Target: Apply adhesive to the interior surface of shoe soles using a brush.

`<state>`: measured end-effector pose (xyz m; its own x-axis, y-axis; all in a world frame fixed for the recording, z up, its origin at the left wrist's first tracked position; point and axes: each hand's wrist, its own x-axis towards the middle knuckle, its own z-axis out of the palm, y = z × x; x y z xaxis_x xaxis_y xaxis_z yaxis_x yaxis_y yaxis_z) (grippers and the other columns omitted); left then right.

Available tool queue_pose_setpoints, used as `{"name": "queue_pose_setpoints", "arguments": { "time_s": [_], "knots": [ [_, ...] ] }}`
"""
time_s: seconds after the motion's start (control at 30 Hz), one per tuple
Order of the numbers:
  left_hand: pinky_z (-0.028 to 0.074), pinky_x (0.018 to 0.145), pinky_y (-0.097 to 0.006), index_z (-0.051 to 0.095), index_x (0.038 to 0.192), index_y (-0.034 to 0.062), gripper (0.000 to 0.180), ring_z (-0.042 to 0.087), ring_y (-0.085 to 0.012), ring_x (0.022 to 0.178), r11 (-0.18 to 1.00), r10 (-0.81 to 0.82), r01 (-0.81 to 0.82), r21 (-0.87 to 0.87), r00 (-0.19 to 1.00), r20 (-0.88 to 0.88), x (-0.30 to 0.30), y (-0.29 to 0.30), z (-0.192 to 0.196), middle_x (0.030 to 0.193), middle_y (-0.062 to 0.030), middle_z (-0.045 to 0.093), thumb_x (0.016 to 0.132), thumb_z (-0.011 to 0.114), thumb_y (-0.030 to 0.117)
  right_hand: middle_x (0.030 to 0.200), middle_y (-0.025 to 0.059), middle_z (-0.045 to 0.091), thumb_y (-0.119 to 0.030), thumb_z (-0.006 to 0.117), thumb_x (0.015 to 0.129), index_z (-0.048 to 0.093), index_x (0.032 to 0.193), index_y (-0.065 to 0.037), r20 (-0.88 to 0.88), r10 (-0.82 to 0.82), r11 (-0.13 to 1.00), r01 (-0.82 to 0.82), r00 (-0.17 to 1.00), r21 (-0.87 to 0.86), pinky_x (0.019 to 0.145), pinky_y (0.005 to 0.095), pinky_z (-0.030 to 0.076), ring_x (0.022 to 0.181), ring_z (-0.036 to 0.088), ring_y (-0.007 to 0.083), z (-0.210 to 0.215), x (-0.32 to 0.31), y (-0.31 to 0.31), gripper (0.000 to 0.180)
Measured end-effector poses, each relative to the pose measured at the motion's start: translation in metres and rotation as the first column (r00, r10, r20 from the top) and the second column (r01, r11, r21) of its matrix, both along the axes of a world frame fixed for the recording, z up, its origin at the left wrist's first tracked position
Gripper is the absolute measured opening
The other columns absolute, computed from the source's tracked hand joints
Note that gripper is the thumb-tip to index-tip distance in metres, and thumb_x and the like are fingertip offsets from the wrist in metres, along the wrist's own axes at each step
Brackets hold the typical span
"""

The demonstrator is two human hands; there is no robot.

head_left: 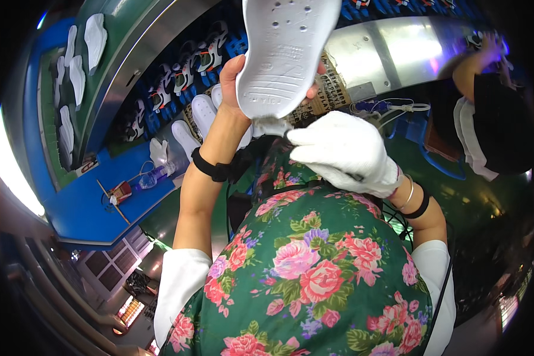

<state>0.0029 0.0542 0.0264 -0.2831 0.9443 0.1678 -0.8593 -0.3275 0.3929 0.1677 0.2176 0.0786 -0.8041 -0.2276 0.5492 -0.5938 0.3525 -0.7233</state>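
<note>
A white shoe sole with small holes and moulded grooves is held up before me, heel end nearest. My bare left hand is closed around its heel part, thumb at the left edge and fingertips showing at the right. In a white knit glove, my right hand is closed on a small brush. The brush's pale bristles are just below the heel end; whether they touch it I cannot tell. Its handle is mostly hidden in the glove.
More white soles lie behind my left forearm. Strappy shoes line a rack beyond; other soles ride a green belt at left. A bottle lies on a blue table. A co-worker's arm reaches in at right, near a metal panel.
</note>
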Motion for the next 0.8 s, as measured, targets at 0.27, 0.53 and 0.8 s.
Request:
{"name": "queue_pose_setpoints", "arguments": {
  "time_s": [0.27, 0.53, 0.8],
  "knots": [
    [0.046, 0.086, -0.047, 0.037, 0.147, 0.0011, 0.091, 0.057, -0.0404, 0.102, 0.982, 0.026, -0.029, -0.188, 1.0, -0.017, 0.012, -0.004, 0.007, 0.132, -0.0348, 0.045, 0.082, 0.051, 0.064, 0.094, 0.0127, 0.073, 0.001, 0.077, 0.075, 0.074, 0.092, -0.003, 0.116, -0.116, 0.97, 0.138, 0.986, -0.201, 0.071, 0.0327, 0.055, 0.081, 0.069, 0.0214, 0.006, -0.006, 0.01, 0.018],
    [0.043, 0.07, -0.04, 0.04, 0.142, -0.0045, 0.1, 0.056, -0.0308, 0.087, 0.966, 0.004, -0.046, -0.254, 0.986, -0.164, 0.008, -0.003, 0.011, 0.121, -0.0321, 0.05, 0.08, 0.049, 0.073, 0.101, 0.0118, 0.072, -0.003, 0.075, 0.068, 0.073, 0.095, -0.005, -0.026, 0.063, 0.996, -0.064, 0.998, -0.059, 0.069, 0.0351, 0.055, 0.082, 0.068, 0.0256, 0.007, 0.001, 0.0, 0.028],
    [0.042, 0.071, -0.039, 0.041, 0.141, 0.0009, 0.101, 0.049, -0.0289, 0.09, 0.996, 0.087, -0.086, 0.002, 0.996, -0.022, 0.007, 0.014, 0.004, 0.125, -0.0255, 0.047, 0.076, 0.054, 0.077, 0.098, 0.0137, 0.072, 0.002, 0.077, 0.07, 0.073, 0.099, -0.007, -0.056, -0.048, 0.998, 0.051, 0.997, 0.043, 0.072, 0.0337, 0.054, 0.08, 0.068, 0.0259, 0.015, -0.006, -0.007, 0.03]
  ]
}}
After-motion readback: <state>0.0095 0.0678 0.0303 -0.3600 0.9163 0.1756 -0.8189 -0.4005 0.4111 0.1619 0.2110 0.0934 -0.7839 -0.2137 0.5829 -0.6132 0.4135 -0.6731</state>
